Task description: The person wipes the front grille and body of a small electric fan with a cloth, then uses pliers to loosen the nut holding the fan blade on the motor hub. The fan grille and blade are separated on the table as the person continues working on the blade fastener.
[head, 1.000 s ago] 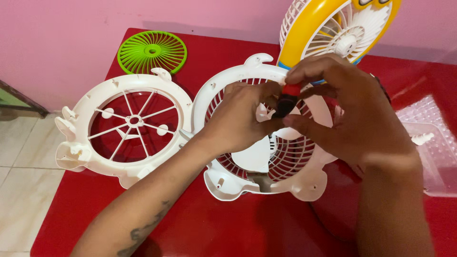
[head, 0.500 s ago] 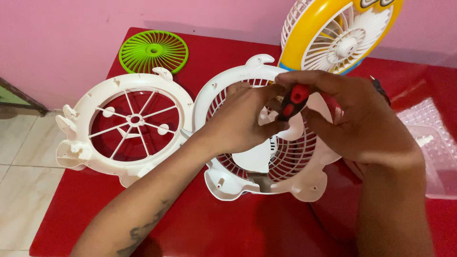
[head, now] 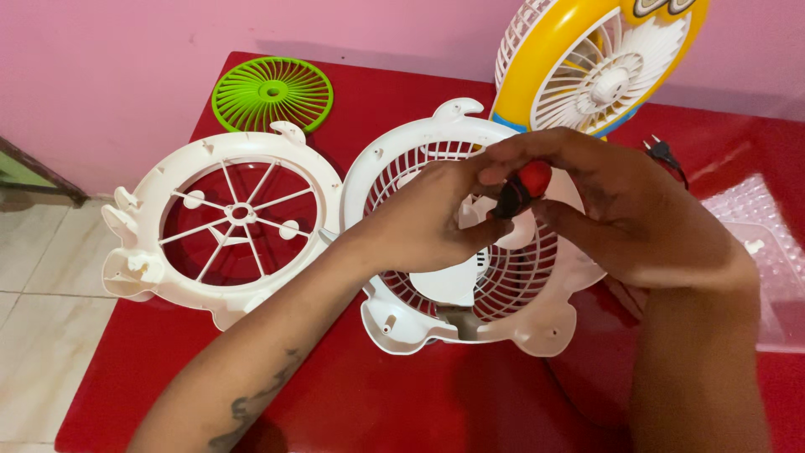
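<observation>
Over the grille [head: 419, 315] | our right hand [head: 620, 210] pinches screwdriver [head: 520, 189] | left hand [head: 428, 222] curled, fingertips at its shaft, grip unclear | frame [head: 168, 277] beside.

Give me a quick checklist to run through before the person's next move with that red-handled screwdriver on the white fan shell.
1. Right hand grips the red-handled screwdriver: ok.
2. Left hand rests on the white fan shell, steadying it: ok.
3. Screwdriver tip seated in a screw: cannot tell, the fingers hide it.
4. Fan shell lies flat on the red table: ok.
5. Spare white frame lies beside the shell, clear of both hands: ok.
</observation>
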